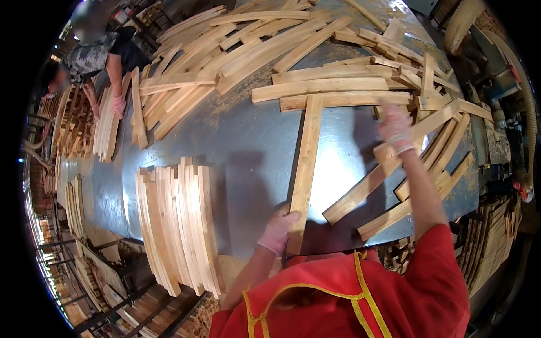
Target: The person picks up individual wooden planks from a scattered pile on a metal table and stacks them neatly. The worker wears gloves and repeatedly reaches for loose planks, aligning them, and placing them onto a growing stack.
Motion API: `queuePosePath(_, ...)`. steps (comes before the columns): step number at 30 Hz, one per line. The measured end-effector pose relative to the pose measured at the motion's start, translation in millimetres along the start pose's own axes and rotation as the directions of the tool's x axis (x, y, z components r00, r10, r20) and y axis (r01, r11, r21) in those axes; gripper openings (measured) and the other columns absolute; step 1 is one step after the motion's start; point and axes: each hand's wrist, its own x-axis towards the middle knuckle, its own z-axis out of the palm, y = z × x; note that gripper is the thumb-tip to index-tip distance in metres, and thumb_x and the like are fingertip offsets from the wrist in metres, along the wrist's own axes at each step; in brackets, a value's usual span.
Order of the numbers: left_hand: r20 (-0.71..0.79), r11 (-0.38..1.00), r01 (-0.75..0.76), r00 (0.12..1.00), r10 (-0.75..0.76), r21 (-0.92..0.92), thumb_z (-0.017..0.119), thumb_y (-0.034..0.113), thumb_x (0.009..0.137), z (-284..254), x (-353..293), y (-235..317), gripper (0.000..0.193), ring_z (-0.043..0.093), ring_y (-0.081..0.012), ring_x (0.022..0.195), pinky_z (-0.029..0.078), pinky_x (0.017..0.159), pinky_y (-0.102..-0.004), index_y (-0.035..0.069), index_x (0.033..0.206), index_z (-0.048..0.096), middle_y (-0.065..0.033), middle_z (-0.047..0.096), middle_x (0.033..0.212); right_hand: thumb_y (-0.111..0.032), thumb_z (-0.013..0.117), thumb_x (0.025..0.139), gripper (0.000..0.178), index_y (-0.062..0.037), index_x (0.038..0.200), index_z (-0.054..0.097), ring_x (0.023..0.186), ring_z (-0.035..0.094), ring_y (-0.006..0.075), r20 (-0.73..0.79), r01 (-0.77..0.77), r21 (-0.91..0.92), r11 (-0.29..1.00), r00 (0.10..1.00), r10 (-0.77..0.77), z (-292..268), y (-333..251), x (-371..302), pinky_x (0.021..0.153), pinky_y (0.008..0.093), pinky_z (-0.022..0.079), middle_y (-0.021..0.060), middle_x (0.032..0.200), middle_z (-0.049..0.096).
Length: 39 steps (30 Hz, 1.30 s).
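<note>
My left hand [278, 230], in a pale pink glove, is closed around the near end of a long, narrow wooden board [306, 163]. The board lies lengthwise away from me, its far end at the edge of a crosswise board [345, 101]. My right hand [396, 130], gloved alike and smeared by motion, is over the boards at the right. A slanting board [360, 193] runs from beneath that hand toward the table's near edge. Whether the right fingers hold anything is unclear.
A neat row of boards [177, 219] overhangs the near edge of the metal table [245, 180] at left. Loose boards [248, 45] cover its far side. Another person [93, 59] handles a stack of boards [107, 127] at far left. A ribbed hose [462, 25] hangs at far right.
</note>
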Motion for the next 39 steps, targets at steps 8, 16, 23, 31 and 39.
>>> queuePosePath(8,0.13,0.888,0.051,0.991,0.01,-0.456,0.07,0.075,0.087,-50,-64,-13,0.099,0.071,-0.0237,0.092,0.061,0.082,-0.0421,0.004,0.152,0.049,-0.016,0.071,0.118,-0.043,0.087,0.079,0.094,0.0016,0.152,0.049,0.132,0.061,0.0415,-0.092,-0.808,0.144,0.571,0.564,0.821,20,91,-30,0.109,0.0458,0.05,0.0261,0.146,0.061)
queuePosePath(16,-0.215,0.891,-0.354,0.882,0.419,0.284,0.072,0.022,0.098,-104,-109,-30,0.078,0.068,-0.0288,0.121,0.057,0.102,-0.0404,0.006,0.164,0.035,-0.015,0.066,0.137,-0.007,0.074,0.085,0.061,-0.0004,0.142,0.051,0.1,0.067,0.0304,0.265,-0.351,0.933,0.073,0.812,0.52,98,-67,-77,0.091,0.0408,0.055,0.0138,0.111,0.069)
queuePosePath(23,-0.377,0.496,-0.014,0.632,0.678,0.868,0.071,0.027,0.093,-178,-214,-11,0.08,0.065,-0.0432,0.12,0.054,0.103,-0.0483,0.023,0.166,0.038,-0.0181,0.062,0.145,-0.017,0.06,0.096,0.036,-0.0083,0.131,0.058,0.076,0.068,0.0251,0.744,-0.738,0.668,0.092,0.659,-0.113,133,-366,-175,0.069,0.0415,0.061,0.0072,0.088,0.064)
queuePosePath(31,-0.245,0.25,-0.041,0.106,0.964,0.967,0.089,0.017,0.07,-325,-306,-28,0.061,0.065,-0.0316,0.115,0.054,0.1,-0.0427,0.008,0.128,0.071,-0.0113,0.07,0.12,-0.039,0.062,0.098,0.051,-0.0038,0.135,0.064,0.11,0.07,0.0414,0.665,0.04,0.692,0.72,0.352,-0.659,131,-450,-206,0.095,0.0455,0.055,0.023,0.12,0.074)
queuePosePath(39,-0.507,0.04,0.814,0.321,0.8,0.579,0.075,0.021,0.087,-342,-332,-55,0.087,0.04,-0.0384,0.151,0.031,0.128,-0.0467,0.007,0.164,0.036,-0.018,0.045,0.163,-0.047,0.063,0.096,0.063,-0.0088,0.146,0.058,0.119,0.067,0.0392,0.553,-0.23,0.544,0.807,0.821,-0.139,52,-248,-144,0.103,0.0468,0.051,0.0208,0.125,0.073)
